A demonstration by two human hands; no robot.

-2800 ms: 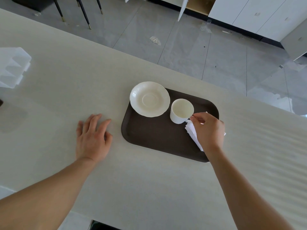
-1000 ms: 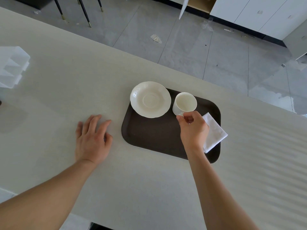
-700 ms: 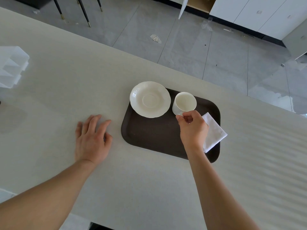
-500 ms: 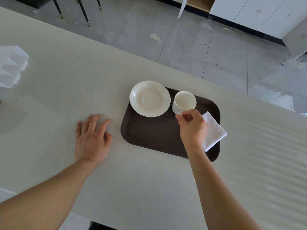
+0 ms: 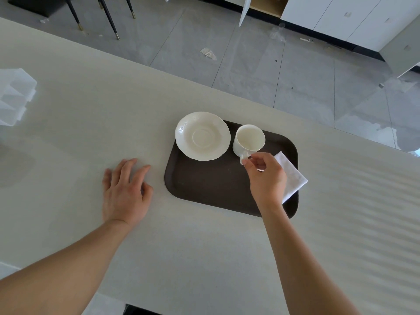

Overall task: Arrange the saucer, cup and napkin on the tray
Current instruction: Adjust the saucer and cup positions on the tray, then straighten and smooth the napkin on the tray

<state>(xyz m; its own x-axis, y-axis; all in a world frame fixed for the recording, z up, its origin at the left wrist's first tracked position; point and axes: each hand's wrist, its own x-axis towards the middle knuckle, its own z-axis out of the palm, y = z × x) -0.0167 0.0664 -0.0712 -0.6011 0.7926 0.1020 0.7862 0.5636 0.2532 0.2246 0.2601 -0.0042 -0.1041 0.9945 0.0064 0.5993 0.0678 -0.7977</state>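
Our right hand (image 5: pixel 268 178) has its fingers (image 5: pixel 246 160) curled in and pinched on the handle of the cup (image 5: pixel 249 140), which tilts a little at the far side of the tray (image 5: pixel 211 180). Our left hand (image 5: pixel 125 194) lies flat on the surface (image 5: pixel 91 123), fingers spread and holding nothing, just beside the tray's left edge. The cup is empty. The saucer (image 5: pixel 202 136) sits at the tray's far left corner, its rim overhanging that edge, close beside the cup; we cannot tell whether they touch. The napkin (image 5: pixel 292 176) lies folded at the right end, one corner past the rim, partly under our right hand. The tray's near middle is bare.
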